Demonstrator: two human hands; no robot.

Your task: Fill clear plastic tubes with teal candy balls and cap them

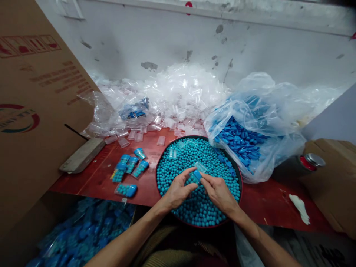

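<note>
Over a round tub (158,185) of small blue balls (200,217), both hands meet on a small clear container (197,176) with a blue cap. My left hand (178,188) grips its clear body, which has balls inside, between thumb and fingers. At the cap end, my right hand (218,191) pinches with thumb and forefinger. Whether the cap is fully seated cannot be made out. Clear empty containers (172,153) and blue caps (230,165) lie on the balls. Left of the tub, several filled, capped containers (140,168) rest on the red table (104,183).
Clear empty containers (180,89) are heaped against the wall. A plastic bag (286,144) of blue caps leans by the tub's right rim. Cardboard boxes (41,85) flank the table. A flask (313,161) stands at right; filled containers (86,230) fill a box below left.
</note>
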